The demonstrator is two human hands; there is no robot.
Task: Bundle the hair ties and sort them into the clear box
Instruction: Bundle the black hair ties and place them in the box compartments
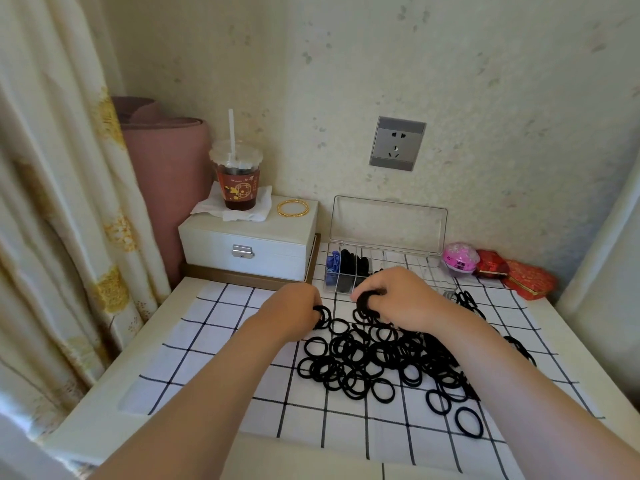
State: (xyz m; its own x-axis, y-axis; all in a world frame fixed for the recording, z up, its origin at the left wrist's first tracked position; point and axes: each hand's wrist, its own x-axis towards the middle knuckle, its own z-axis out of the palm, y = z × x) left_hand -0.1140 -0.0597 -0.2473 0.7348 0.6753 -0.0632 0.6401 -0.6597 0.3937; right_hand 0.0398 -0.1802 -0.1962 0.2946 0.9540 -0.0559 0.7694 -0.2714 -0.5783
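Note:
A heap of loose black hair ties (381,358) covers the checked cloth in front of me. At the heap's far left edge my left hand (294,311) pinches one black tie (322,315). My right hand (401,297) grips a thick bundle of black ties (363,301) stacked around its fingers, just above the pile. Behind both hands stands the clear box (388,265), its lid raised against the wall. Its left compartments hold black bundles and something blue (332,266).
A white jewellery box (247,245) stands at the back left with a drink cup (239,181) and gold bangles (293,208) on top. Pink and red trinket cases (498,268) sit right of the clear box. A curtain hangs along the left.

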